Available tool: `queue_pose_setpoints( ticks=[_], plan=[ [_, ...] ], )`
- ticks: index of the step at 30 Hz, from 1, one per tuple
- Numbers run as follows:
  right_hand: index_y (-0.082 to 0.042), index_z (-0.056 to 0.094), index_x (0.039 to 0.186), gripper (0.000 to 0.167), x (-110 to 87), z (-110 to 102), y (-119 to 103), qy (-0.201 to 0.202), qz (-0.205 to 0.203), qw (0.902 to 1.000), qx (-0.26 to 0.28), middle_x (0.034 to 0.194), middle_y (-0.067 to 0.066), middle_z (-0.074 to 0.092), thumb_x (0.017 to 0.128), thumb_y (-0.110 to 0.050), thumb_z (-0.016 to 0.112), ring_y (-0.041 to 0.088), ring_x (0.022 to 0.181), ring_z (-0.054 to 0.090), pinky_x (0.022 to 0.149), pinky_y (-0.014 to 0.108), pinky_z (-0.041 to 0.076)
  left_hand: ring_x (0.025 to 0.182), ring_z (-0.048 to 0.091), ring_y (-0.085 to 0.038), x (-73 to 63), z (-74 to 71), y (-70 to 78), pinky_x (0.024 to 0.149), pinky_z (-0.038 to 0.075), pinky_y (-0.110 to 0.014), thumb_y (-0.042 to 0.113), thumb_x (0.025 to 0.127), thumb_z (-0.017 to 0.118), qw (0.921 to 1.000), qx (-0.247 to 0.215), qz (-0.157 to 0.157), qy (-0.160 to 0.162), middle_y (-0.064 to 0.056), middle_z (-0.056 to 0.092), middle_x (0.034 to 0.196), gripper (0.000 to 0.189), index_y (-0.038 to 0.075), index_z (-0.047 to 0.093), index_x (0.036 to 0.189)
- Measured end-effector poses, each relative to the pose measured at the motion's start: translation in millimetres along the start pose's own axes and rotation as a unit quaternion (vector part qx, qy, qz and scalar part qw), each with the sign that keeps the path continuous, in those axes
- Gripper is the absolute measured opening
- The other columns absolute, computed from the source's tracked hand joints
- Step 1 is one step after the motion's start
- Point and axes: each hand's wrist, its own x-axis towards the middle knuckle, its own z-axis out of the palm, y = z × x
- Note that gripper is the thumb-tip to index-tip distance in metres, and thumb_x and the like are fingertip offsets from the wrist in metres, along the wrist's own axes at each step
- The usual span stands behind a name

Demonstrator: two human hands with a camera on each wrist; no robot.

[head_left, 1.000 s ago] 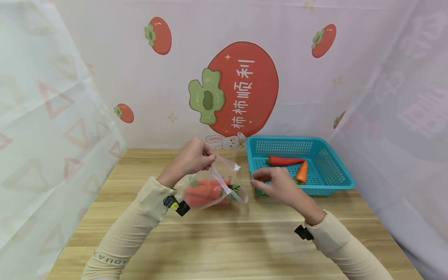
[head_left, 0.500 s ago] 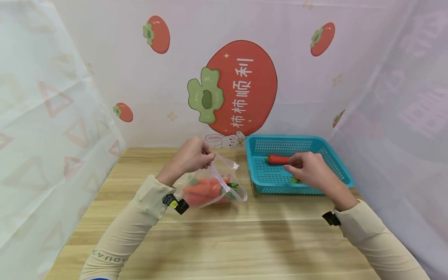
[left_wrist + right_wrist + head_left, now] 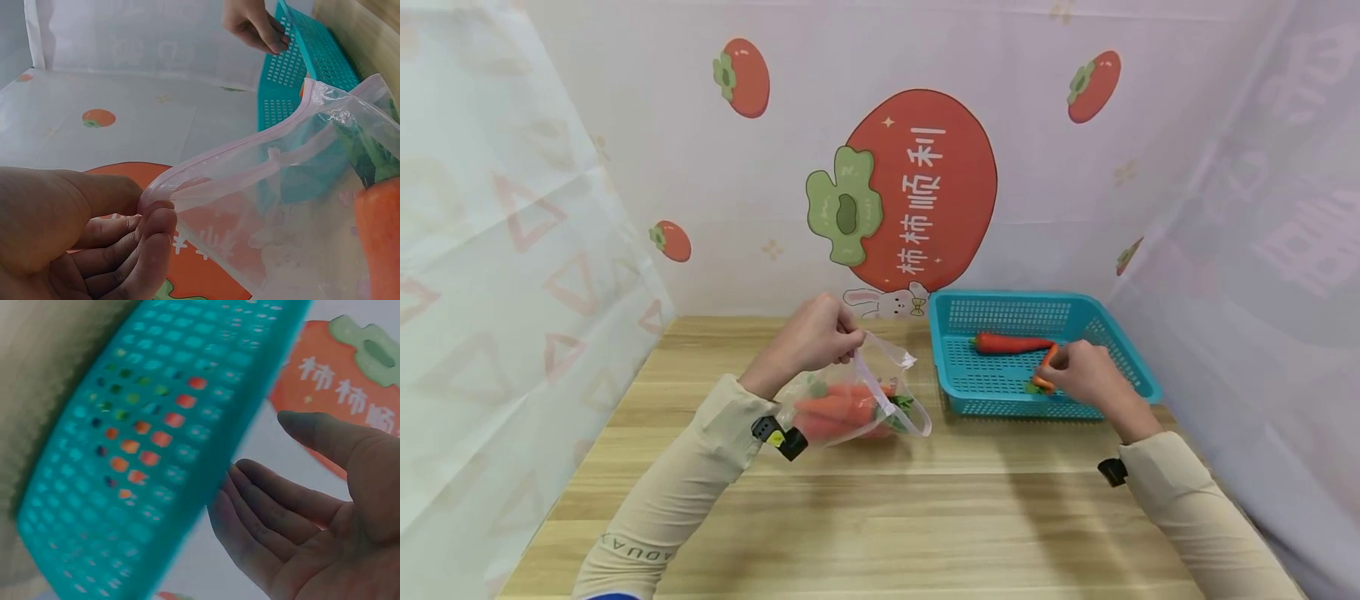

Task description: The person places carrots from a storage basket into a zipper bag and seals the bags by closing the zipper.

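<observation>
My left hand (image 3: 822,336) pinches the rim of a clear plastic bag (image 3: 231,153) with a pink edge, between thumb and forefinger. The bag's mouth is held up, facing right; several orange-red carrots (image 3: 838,408) with green tops lie inside it. My right hand (image 3: 1086,375) reaches into the blue basket (image 3: 992,402), over an orange carrot (image 3: 1049,357) partly hidden by the fingers. In the right wrist view its thumb and fingers are spread apart above the basket's rim. A long red tapered vegetable (image 3: 1011,343) lies behind that carrot.
The basket stands at the back right of the wooden table (image 3: 880,517), near the printed cloth backdrop (image 3: 760,183). Cloth walls rise on the left and right. The basket's front rim lies between my right forearm and the carrot.
My right hand has moved right from beside the bag to over the orange carrot in the basket, lowering lately. The left hand and bag have stayed in place.
</observation>
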Motion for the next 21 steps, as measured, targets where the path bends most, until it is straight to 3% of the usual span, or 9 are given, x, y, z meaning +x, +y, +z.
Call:
queue_pose_setpoints(
  ticks=[4,7,14,21],
  plan=[
    [-0.004,0.076,0.075,0.036,8.4,9.6,14.2,-0.003,0.023,0.9997,0.001,0.058,0.002,0.056,0.102,-0.026,0.066,0.014,0.054,0.038,0.053,0.03,0.032,0.056,0.065,-0.01,-0.4,0.6,0.3,0.053,0.05,-0.023,0.009,0.092,0.062,1.0,0.002,-0.002,0.003,0.001,0.069,0.06,0.029,0.011,0.075,0.066],
    [-0.008,0.071,0.066,0.041,12.9,16.1,22.7,-0.003,0.038,0.9993,0.001,0.053,-0.003,0.043,0.101,-0.028,0.068,0.013,0.051,0.032,0.051,0.029,0.03,0.056,0.065,-0.01,-0.4,1.0,1.0,0.054,0.051,-0.023,0.009,0.091,0.061,1.0,0.001,0.001,0.005,0.002,0.069,0.06,0.029,0.011,0.075,0.065],
    [0.001,0.069,0.083,0.035,22.2,24.5,27.3,-0.005,0.072,0.9974,0.0,0.068,0.01,0.061,0.098,-0.031,0.072,0.018,0.056,0.047,0.052,0.031,0.038,0.056,0.067,-0.01,1.2,1.5,-0.4,0.055,0.053,-0.024,0.009,0.092,0.061,1.0,0.003,0.0,0.005,0.001,0.07,0.061,0.029,0.01,0.075,0.066],
    [0.0,0.059,0.086,0.036,34.3,28.6,27.6,-0.002,0.091,0.9955,-0.024,0.073,0.014,0.057,0.094,-0.033,0.072,0.024,0.064,0.051,0.056,0.033,0.041,0.056,0.066,-0.01,0.0,0.8,-1.1,0.054,0.052,-0.024,0.008,0.092,0.061,1.0,-0.002,-0.004,0.004,0.001,0.07,0.061,0.029,0.01,0.075,0.067]
  ],
)
